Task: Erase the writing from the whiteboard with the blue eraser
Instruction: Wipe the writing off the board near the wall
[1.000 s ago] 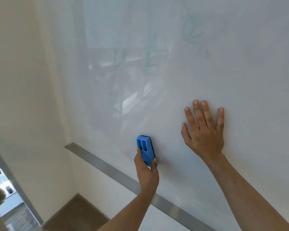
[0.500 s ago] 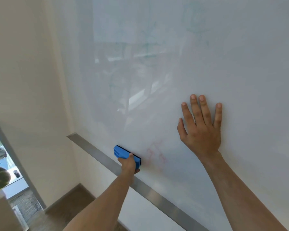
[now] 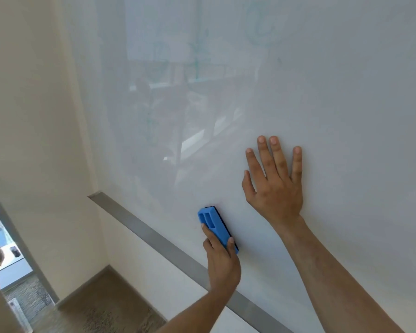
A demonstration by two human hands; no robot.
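Blue eraser [image 3: 217, 229]: plastic block with two slots in its back, a dark felt edge on the side against the board; it lies pressed on the lower part of the whiteboard, tilted so its top leans left, just above the metal rail
Left hand [image 3: 222, 264]: grips the eraser from below, thumb on its left edge and a fingertip on its right edge, the forearm rising from the bottom of the view and crossing the rail
Right hand [image 3: 275, 188]: laid flat on the board up and right of the eraser, fingers straight and slightly spread, holding nothing; near the eraser but not touching it
Whiteboard [image 3: 346, 92]: glossy white surface filling most of the view, with a reflection of a window across its middle
Writing [image 3: 259, 27]: faint green marks near the top of the board, too pale to read, well apart from the eraser
Metal rail [image 3: 154, 233]: grey strip along the board's bottom edge, running down to the right
Wall [image 3: 34, 104]: cream, left of the board
Floor [image 3: 101, 306]: brown carpet at lower left
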